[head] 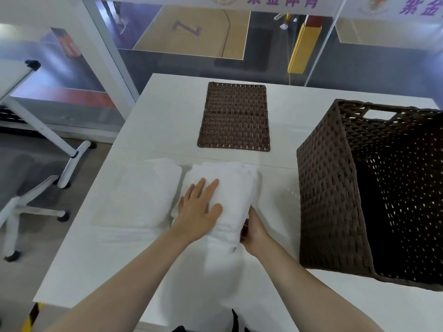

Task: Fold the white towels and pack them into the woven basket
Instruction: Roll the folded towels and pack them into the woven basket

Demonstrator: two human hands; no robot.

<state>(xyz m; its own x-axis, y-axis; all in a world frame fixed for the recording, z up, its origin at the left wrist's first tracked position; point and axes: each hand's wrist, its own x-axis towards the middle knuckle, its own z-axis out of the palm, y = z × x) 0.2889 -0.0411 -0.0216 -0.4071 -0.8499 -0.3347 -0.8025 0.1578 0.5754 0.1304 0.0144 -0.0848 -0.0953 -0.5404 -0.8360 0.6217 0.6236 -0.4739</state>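
Two folded white towels lie side by side on the white table [143, 259]. The left towel [141, 195] is flat and untouched. My left hand [200, 207] presses flat with straight fingers on top of the right towel [235, 183]. My right hand [254, 232] grips that towel's near right corner, fingers curled under its edge. The dark brown woven basket [328, 188] stands at the right, its dark inside showing nothing.
A flat brown woven lid [235, 116] lies on the table beyond the towels. Left of the table stand a wheeled chair base [36, 207] and a white whiteboard stand [43, 130]. A glass wall runs behind the table.
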